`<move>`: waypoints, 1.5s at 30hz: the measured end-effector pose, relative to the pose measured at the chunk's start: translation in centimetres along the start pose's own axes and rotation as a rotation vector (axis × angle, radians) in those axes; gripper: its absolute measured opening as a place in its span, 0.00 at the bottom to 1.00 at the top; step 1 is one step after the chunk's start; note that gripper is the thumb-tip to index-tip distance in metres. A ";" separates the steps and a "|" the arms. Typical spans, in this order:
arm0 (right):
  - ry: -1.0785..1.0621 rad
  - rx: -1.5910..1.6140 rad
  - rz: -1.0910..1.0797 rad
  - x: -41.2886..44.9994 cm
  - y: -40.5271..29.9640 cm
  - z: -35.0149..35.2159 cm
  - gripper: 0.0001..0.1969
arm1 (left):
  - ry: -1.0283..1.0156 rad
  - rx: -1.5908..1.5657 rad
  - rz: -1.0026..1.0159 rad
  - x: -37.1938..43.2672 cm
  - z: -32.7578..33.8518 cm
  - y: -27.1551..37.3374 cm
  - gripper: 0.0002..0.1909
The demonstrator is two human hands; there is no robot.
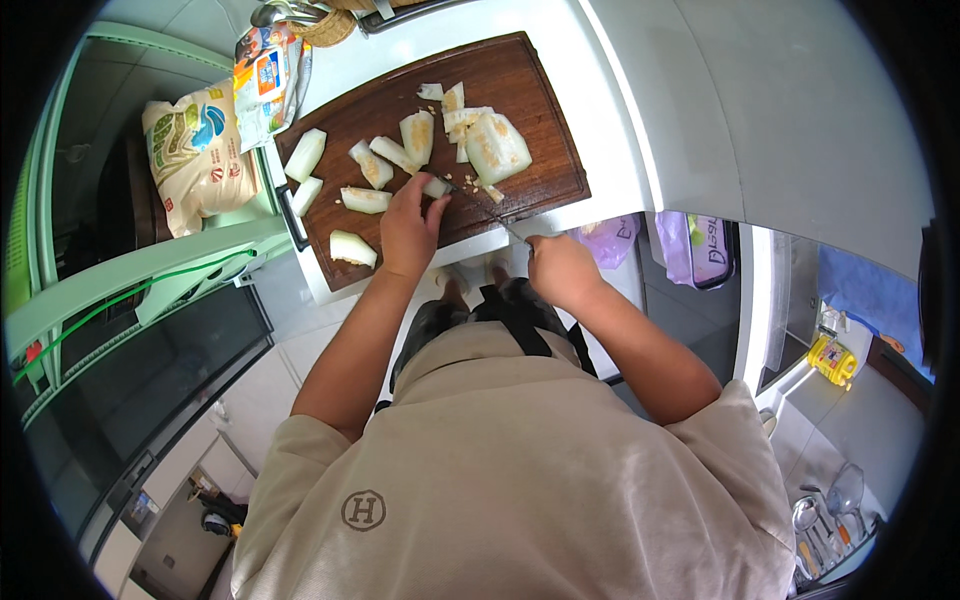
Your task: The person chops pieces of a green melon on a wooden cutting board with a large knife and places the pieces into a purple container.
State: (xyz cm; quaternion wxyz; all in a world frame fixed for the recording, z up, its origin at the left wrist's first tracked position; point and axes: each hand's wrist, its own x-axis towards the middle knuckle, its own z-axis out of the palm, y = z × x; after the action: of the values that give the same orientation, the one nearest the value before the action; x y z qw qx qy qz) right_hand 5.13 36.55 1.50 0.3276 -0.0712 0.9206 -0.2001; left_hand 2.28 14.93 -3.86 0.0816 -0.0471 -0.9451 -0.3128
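A dark wooden cutting board point(517, 82) lies on the white counter. My left hand point(410, 229) pinches a small piece of pale melon point(436, 187) near the board's middle. In my right hand point(564, 271), at the board's near edge, is the handle of a knife point(495, 216); its thin blade points left to the piece in my left hand. A large melon chunk point(498, 148) with seedy flesh stands right of the middle, beside cut scraps and loose seeds. Several cut pieces are spread over the left half, one melon wedge point(353, 249) near the lower left corner.
Left of the board a printed plastic bag point(199, 154) and a packet of wipes point(270, 82) stand by a green shelf frame point(157, 285). A wicker basket point(330, 30) sits behind. Purple plastic bags point(611, 240) hang below the counter at the right.
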 end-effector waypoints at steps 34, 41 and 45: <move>0.243 0.288 -0.109 3.9 -5.6 -3.3 0.08 | 0.084 0.160 0.148 6.8 -8.5 -12.3 0.15; 0.270 0.404 0.049 2.1 -3.8 -3.7 0.08 | -0.068 0.156 0.199 6.0 -8.5 -10.2 0.20; 0.288 0.450 0.053 2.2 -3.6 -3.7 0.08 | -0.335 0.205 0.341 8.4 -8.2 -10.0 0.26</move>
State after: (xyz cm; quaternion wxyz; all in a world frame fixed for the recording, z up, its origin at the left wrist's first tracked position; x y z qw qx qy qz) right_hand 1.10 33.88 4.37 0.2061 0.0567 0.8916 -0.3991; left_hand -6.32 2.28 -1.65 -0.0201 -0.2482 -0.9507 -0.1850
